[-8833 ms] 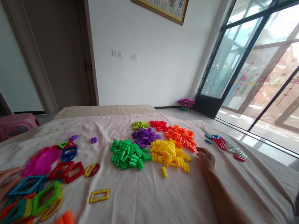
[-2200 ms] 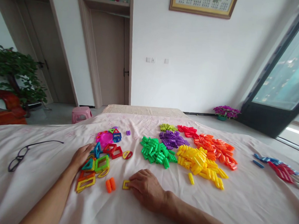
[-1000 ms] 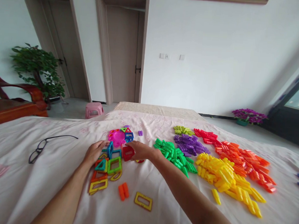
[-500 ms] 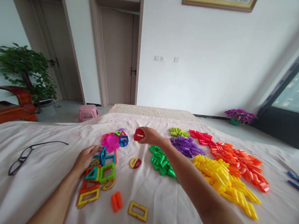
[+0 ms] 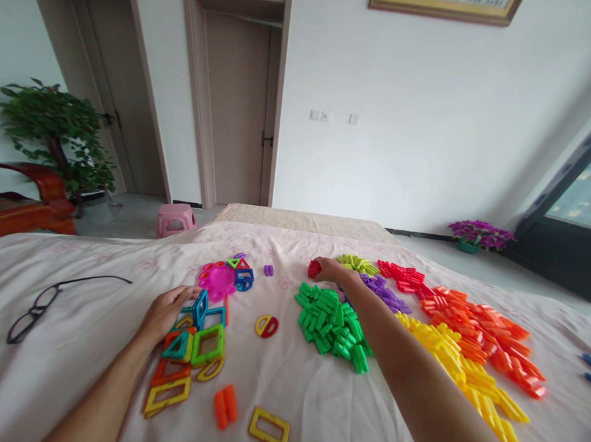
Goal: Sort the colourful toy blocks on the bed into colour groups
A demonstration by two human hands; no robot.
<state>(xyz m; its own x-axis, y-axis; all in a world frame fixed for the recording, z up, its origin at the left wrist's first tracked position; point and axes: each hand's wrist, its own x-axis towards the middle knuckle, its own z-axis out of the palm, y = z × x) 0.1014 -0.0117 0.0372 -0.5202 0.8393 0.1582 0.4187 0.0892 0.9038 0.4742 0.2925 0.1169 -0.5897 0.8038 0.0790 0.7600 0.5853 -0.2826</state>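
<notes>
My left hand [image 5: 166, 313] is closed at the left of the magnetic tiles, its fingertips on a blue magnetic tile [image 5: 200, 308] that stands tilted. Around it lie a green square tile [image 5: 208, 345], an orange tile [image 5: 166, 371] and a yellow rectangular tile [image 5: 167, 395]. My right hand [image 5: 330, 270] grips a small red plastic piece [image 5: 314, 269], whose exact kind I cannot make out. It is just behind the green plastic pieces [image 5: 329, 320] and beside the purple pile [image 5: 378, 291], which my forearm partly covers.
A pink flower-shaped piece [image 5: 218, 280] lies beyond my left hand. Piles of lime [image 5: 357, 263], red [image 5: 401, 275], orange-red [image 5: 484, 326] and yellow [image 5: 448, 350] pieces spread rightward. Eyeglasses [image 5: 40, 307] rest on the left. A round yellow-and-red piece [image 5: 266, 326] lies centrally.
My right hand has moved right with the red piece, toward the piles. Two small purple pieces it partly covered now show fully. My left hand stays by the blue tile.
</notes>
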